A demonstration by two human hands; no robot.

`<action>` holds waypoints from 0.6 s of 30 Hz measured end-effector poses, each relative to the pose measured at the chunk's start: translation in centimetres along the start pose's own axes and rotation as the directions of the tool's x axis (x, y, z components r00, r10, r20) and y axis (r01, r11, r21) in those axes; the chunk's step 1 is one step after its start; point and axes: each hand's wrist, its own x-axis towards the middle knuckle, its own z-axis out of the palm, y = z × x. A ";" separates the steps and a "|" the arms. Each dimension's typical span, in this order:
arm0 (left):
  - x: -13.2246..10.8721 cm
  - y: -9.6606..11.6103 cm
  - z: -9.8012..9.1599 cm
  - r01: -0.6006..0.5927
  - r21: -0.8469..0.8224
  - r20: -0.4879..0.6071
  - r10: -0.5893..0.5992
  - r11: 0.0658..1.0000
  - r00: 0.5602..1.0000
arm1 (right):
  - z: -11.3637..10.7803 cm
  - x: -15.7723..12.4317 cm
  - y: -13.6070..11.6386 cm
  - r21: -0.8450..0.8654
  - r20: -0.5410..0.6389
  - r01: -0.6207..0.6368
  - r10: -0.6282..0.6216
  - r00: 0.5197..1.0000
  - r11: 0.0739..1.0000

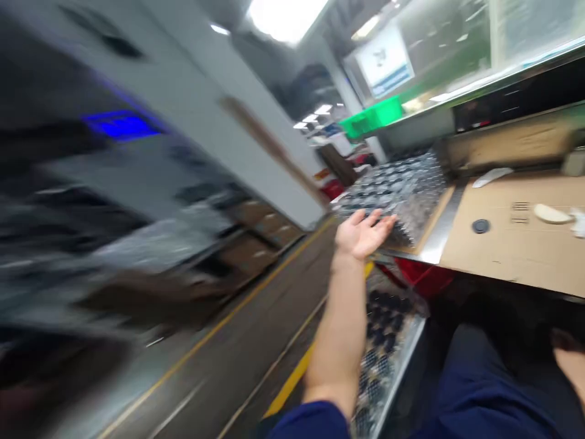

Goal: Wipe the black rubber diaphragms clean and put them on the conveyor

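My left hand [364, 234] is stretched forward with the palm turned up and the fingers apart, and nothing lies in it. It is nearest to a stack of clear plastic trays [397, 183] with rows of dark round pockets or parts, at the left end of the bench. Whether the fingertips touch the stack I cannot tell. My right hand [565, 342] shows only in part at the right edge, low beside my leg, dark and blurred, so its fingers cannot be made out. A small dark round disc [481, 226] lies on the cardboard-covered bench top [503, 256].
A pale curved piece [551, 213] and a white strip [492, 177] lie on the cardboard. Below the bench are a red bin [423, 275] and another tray of dark parts [381, 353]. A green bin [372, 117] stands behind. An aisle with yellow lines [219, 326] runs at left.
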 end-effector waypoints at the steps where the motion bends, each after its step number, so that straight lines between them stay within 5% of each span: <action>1: -0.1 -0.7 -0.2 -0.025 0.046 -0.019 0.026 0.999 0.999 | -0.3 -0.7 -1.1 0.042 -0.011 -0.048 0.048 0.999 0.998; 4: 0.2 -4.8 -2.0 -0.252 0.212 -0.118 0.280 0.944 0.953 | -1.3 -3.0 -3.6 0.073 -0.026 -0.057 0.059 0.998 0.996; 6: 0.2 -9.0 -3.3 -0.355 0.377 -0.075 0.410 0.855 0.909 | -2.6 -5.2 -5.4 0.119 0.017 -0.001 -0.002 1.000 0.993; 9: -0.1 -15.5 -4.0 -0.389 0.688 0.213 0.342 0.613 0.915 | -6.4 -8.4 -9.6 0.119 0.072 0.130 -0.139 0.988 0.984; 11: 0.5 -18.7 -2.8 -0.492 0.777 0.441 0.220 0.393 0.870 | -9.7 -8.8 -13.7 0.058 0.068 0.264 -0.268 0.961 0.963; 15: 4.6 -22.0 2.9 -0.735 0.678 0.722 0.160 0.029 0.673 | -13.4 -2.3 -23.1 -0.081 0.001 0.532 -0.534 0.845 0.843; 18: 8.8 -23.6 7.1 -0.699 0.691 0.722 0.143 -0.183 0.677 | -11.5 5.9 -28.2 -0.271 -0.010 0.605 -0.630 0.776 0.749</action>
